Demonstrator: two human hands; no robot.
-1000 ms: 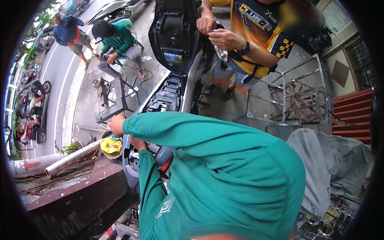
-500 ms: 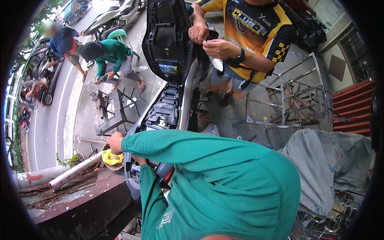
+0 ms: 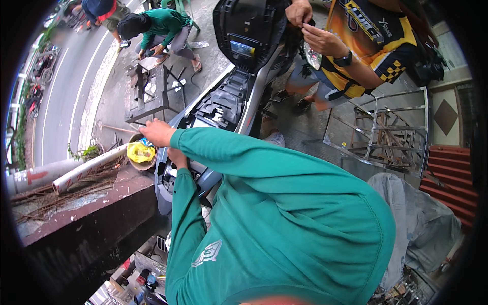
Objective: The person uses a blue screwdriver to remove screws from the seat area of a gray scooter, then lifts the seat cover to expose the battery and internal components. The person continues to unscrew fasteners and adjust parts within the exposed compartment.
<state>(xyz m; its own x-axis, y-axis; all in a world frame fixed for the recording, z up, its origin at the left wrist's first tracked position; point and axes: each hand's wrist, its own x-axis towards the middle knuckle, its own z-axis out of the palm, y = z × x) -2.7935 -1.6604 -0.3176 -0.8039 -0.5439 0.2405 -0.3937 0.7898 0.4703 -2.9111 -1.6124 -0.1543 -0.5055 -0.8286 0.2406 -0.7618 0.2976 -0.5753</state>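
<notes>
A grey and black scooter (image 3: 219, 104) stands in front of me with its seat (image 3: 249, 38) raised. My right hand (image 3: 158, 133) is at the scooter's rear side, beside a bucket, with its fingers bent together. What lies between those fingers is too small or hidden to make out. Below the right forearm, my left hand (image 3: 177, 158) rests against the scooter's tail; its fingers are hidden. A yellow plastic bag (image 3: 140, 152) and something blue (image 3: 146, 142) sit in the bucket (image 3: 142, 165) just left of my hands.
Across the scooter, a person in a yellow and black shirt (image 3: 356, 46) holds something small in both hands. Another person in green (image 3: 165, 28) crouches by a metal stand (image 3: 147, 94). A white pipe (image 3: 89, 169) lies on a low wall (image 3: 101, 203). Metal frames (image 3: 386, 127) stand right.
The view has shifted, so the scooter and the people appear higher and farther right. My right hand has moved slightly up from the bucket, uncovering something blue. My left hand remains at the scooter's tail.
</notes>
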